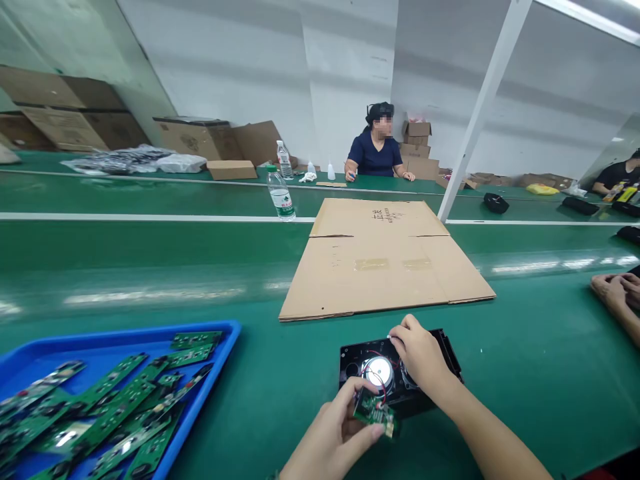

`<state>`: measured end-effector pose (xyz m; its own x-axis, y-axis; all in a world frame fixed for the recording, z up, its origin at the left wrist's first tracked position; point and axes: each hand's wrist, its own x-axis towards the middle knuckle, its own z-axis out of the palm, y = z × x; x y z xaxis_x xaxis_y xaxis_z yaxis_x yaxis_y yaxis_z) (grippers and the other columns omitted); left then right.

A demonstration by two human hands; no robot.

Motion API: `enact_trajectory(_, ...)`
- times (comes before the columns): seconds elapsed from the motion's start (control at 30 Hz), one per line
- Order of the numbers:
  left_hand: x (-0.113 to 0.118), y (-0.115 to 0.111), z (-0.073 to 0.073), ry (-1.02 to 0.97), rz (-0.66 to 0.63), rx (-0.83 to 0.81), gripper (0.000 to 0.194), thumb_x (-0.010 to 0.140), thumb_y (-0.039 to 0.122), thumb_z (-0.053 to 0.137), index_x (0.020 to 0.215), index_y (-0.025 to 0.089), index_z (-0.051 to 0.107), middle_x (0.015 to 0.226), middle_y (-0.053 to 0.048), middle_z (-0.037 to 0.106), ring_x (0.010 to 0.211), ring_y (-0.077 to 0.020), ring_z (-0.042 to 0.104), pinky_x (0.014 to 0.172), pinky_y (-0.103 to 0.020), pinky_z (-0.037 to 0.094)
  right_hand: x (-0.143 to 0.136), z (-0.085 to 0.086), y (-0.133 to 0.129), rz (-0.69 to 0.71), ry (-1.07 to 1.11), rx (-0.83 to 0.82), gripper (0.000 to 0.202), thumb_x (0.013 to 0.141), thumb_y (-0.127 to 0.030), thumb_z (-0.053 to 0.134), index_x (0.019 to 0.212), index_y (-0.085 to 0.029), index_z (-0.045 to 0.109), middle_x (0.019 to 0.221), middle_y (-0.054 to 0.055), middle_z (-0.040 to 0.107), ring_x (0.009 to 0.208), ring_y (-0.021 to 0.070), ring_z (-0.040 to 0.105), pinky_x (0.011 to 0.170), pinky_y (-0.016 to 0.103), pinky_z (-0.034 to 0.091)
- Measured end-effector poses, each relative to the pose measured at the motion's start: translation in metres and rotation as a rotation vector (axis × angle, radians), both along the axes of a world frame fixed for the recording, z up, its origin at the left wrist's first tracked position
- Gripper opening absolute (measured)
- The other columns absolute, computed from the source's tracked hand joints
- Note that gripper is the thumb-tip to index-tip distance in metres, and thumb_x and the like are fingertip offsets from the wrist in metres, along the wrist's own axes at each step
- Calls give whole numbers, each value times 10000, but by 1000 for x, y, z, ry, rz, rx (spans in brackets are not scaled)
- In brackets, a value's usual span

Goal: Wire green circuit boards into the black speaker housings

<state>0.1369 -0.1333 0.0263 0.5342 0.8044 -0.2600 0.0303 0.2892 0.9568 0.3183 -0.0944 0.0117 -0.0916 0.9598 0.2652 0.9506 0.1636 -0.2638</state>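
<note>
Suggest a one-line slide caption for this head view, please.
Left hand holds a small circuit board while right hand rests on a black speaker housing, beside a blue tray.

Long green bench top ran wall to wall, white stripes along it. Plain white walls behind, kinda bare. White post slanted up near middle. Brown cartons stacked far left, more by back wall. Strip light glowed top right.
</note>
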Motion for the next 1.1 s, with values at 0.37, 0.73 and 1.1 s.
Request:
enact_trajectory(0.37,36,3,-12,250,498,452,316,793,388,448,1067,245,516,794,-49,675,695,-208,645,597,-256,483,-1,3,-36,214,484,-37,159,864,-136,420,773,-170,545,763,11,534,729,131,468,648,256,390)
enact_trajectory(0.73,39,-4,-15,258,528,446,305,759,360,534,1049,270,559,850,-24,679,685,-191,645,573,-227,497,-10,-13,-41,256,308,132,226,861,-144,351,677,-155,482,679,22,488,632,130,424,554,244,354)
enact_trajectory(1.1,33,-5,-22,287,492,466,418,732,354,582,1132,246,522,877,-31,690,662,-190,658,518,-210,501,0,0,-40,154,591,-77,164,866,-136,385,739,-171,484,717,-4,487,643,99,464,568,201,385)
